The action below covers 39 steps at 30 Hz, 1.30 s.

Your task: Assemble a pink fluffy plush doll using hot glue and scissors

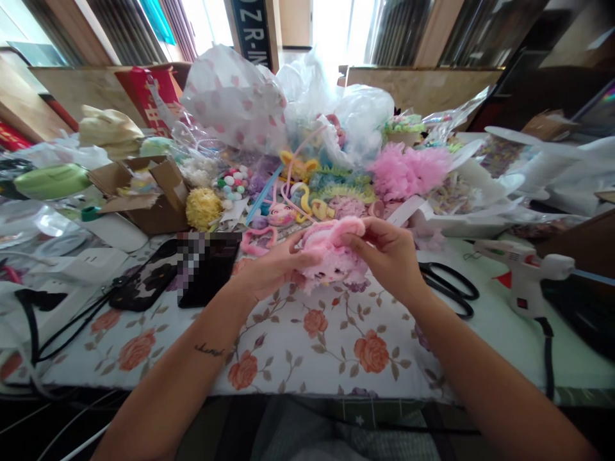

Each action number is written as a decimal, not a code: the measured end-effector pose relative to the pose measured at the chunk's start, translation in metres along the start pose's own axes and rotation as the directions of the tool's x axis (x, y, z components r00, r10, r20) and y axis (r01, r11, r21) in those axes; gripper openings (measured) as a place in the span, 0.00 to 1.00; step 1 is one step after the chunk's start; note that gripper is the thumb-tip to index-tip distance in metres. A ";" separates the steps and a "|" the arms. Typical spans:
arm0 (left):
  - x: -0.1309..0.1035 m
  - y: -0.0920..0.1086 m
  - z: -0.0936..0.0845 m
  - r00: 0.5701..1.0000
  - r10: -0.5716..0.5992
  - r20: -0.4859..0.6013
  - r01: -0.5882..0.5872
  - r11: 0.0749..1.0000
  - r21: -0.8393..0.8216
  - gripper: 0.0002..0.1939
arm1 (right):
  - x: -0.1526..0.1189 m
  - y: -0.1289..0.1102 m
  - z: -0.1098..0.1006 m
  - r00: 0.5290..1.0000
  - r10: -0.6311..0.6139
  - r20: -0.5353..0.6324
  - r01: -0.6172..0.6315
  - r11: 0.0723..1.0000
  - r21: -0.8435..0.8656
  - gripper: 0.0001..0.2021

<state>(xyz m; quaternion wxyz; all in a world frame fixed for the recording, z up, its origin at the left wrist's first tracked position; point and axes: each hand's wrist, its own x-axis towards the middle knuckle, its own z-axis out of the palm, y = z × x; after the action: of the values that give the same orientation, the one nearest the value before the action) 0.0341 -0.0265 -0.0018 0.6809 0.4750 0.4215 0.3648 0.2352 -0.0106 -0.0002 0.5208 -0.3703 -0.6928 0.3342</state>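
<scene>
A fluffy pink doll head (331,264) with a small face is held between both hands above the flowered tablecloth. My left hand (278,264) grips its left side, thumb across the front near the pink band. With thumb and fingers, my right hand (384,251) pinches a fuzzy pink ear-like loop (352,226) at the top right of the head. The face points toward me. Some fingertips of both hands are hidden behind the pink fluff.
Black scissors (449,285) and a white glue gun (526,272) lie to the right. Two phones, one a dark phone (209,272), lie left near a cardboard box (148,198). Behind are a pink fluffy pile (406,171), a yellow pompom (204,209) and plastic bags (235,102).
</scene>
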 end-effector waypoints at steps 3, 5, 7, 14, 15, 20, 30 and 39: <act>0.000 -0.001 0.003 0.999 0.042 -0.004 -0.042 0.998 0.052 0.51 | 0.007 0.002 -0.006 0.996 0.083 0.014 -0.084 0.991 0.109 0.11; 0.002 -0.003 0.005 0.994 0.107 -0.021 -0.105 0.990 0.093 0.50 | 0.009 0.002 -0.009 0.992 0.123 0.028 -0.126 0.983 0.136 0.12; 0.005 -0.007 0.006 0.982 0.172 -0.076 -0.159 0.974 0.159 0.48 | 0.010 0.003 -0.013 0.986 0.157 0.050 -0.163 0.975 0.153 0.14; 0.016 -0.021 0.009 0.972 0.218 -0.089 -0.190 0.949 0.251 0.42 | -0.001 0.019 -0.018 0.980 0.198 0.000 -0.195 0.964 0.179 0.14; 0.017 -0.023 0.010 0.975 0.205 -0.085 -0.180 0.955 0.237 0.42 | -0.003 0.021 -0.018 0.982 0.190 -0.015 -0.185 0.969 0.164 0.14; 0.021 -0.032 0.017 0.977 0.197 -0.078 -0.197 0.980 0.002 0.34 | 0.001 0.022 -0.015 0.988 0.147 -0.038 -0.143 0.985 0.095 0.12; 0.020 -0.032 0.020 0.968 0.234 -0.092 -0.248 0.953 -0.177 0.27 | 0.018 0.008 -0.016 0.987 0.153 0.055 -0.152 0.988 -0.013 0.11; 0.018 -0.037 0.021 0.985 0.128 -0.112 -0.145 0.977 -0.159 0.21 | 0.019 0.018 -0.018 0.982 0.163 0.095 -0.161 0.986 -0.030 0.10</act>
<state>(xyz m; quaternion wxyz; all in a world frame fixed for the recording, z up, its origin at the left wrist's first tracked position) 0.0635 -0.0283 -0.0375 0.6693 0.4254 0.3897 0.4682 0.2525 0.0160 -0.0025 0.4534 -0.4147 -0.6885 0.3854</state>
